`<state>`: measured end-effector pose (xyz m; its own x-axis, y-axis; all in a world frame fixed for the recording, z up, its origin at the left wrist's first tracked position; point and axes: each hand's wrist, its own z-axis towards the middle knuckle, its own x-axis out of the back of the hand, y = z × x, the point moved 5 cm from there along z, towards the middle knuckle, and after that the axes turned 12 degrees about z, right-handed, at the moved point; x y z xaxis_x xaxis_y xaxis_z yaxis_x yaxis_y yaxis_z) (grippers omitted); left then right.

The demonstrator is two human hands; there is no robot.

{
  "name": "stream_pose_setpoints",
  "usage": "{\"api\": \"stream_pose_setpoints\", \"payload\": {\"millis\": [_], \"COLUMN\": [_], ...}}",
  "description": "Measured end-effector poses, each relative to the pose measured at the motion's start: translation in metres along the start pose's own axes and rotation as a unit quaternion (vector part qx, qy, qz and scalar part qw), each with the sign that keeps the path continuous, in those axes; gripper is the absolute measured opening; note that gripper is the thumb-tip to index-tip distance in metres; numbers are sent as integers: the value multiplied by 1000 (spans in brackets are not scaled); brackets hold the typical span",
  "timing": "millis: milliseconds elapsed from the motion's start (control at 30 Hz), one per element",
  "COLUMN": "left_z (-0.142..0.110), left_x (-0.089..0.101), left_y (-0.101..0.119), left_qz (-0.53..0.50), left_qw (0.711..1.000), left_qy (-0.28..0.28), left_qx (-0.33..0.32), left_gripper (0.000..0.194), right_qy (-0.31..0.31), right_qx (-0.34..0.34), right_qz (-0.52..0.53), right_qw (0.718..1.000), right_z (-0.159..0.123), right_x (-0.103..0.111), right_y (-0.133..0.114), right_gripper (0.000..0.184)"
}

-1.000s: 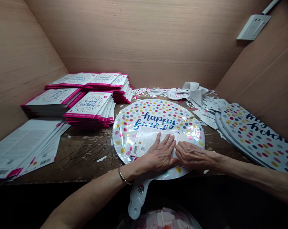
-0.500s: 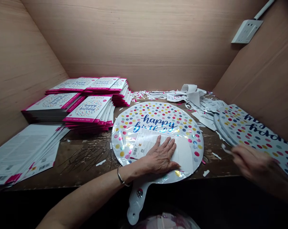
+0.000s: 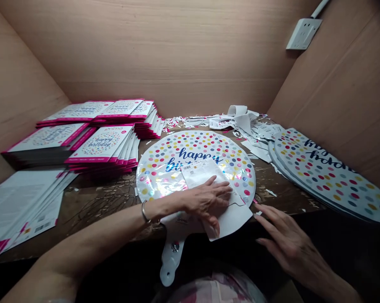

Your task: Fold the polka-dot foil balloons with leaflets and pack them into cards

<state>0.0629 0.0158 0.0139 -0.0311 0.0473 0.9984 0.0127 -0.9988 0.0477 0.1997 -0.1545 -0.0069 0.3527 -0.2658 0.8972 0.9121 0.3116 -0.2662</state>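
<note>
A flat round foil balloon point(image 3: 177, 164) with coloured dots and blue "happy birthday" lettering lies on the worn table, its white neck point(image 3: 169, 261) hanging over the front edge. A white printed label sheet point(image 3: 202, 170) rests on it. My left hand point(image 3: 205, 200), with a bracelet at the wrist, pinches the near part of the sheet point(image 3: 232, 219), thumb under and fingers on top, lifting its corner off the edge. My right hand point(image 3: 284, 240) hovers to the right of the sheet, fingers spread, holding nothing.
Stacks of pink-edged printed cards point(image 3: 98, 145) fill the back left, with white sheets point(image 3: 19, 202) in front of them. More dotted balloons point(image 3: 322, 172) are piled at the right. Paper scraps point(image 3: 240, 120) litter the back. Wooden walls enclose the booth; a socket point(image 3: 303, 33) sits upper right.
My right hand left the sheet, swung out to the right and came back near the front edge. My left hand went from pressing flat to pinching and turning the sheet.
</note>
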Motion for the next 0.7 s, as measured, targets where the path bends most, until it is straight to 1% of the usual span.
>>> {"api": "stream_pose_setpoints", "payload": {"millis": [33, 67, 100, 133, 167, 233, 367, 500, 600, 633, 700], "left_z": [-8, -16, -24, -31, -37, -46, -54, -55, -56, -57, -59], "left_x": [0, 0, -1, -3, -5, -10, -12, -7, -7, -8, -10], "left_y": [13, 24, 32, 38, 42, 48, 51, 47, 40, 39, 38], "left_qz": [6, 10, 15, 19, 23, 29, 12, -27, -59, -63, -50], "left_qw": [1000, 999, 999, 1000, 1000, 999, 998, 995, 987, 985, 983], "left_qy": [-2, -2, -2, 0, 1, 7, 25, 55, 81, 89, 101], "left_qx": [-30, -42, -32, -3, 20, 45, 52, 75, 122, 134, 141], "left_gripper": [65, 68, 70, 71, 68, 59, 40, 23, 22, 22, 18], "right_qy": [-9, -20, -30, -36, -36, -28, -15, -15, -20, -21, -18], "right_qx": [26, 48, 66, 80, 91, 102, 100, 58, 11, 6, 23], "right_qz": [7, 15, 23, 34, 46, 67, 93, 139, 171, 177, 180], "right_qw": [1000, 999, 997, 996, 994, 992, 990, 989, 985, 984, 983], "right_z": [16, 29, 38, 44, 48, 50, 50, 62, 74, 77, 80], "right_x": [-7, -14, -21, -27, -31, -36, -31, -26, -25, -25, -26], "right_y": [-4, -7, -8, -9, -10, -11, -13, -10, -5, -5, -8], "right_gripper": [43, 42, 41, 40, 40, 38, 34, 25, 19, 19, 20]}}
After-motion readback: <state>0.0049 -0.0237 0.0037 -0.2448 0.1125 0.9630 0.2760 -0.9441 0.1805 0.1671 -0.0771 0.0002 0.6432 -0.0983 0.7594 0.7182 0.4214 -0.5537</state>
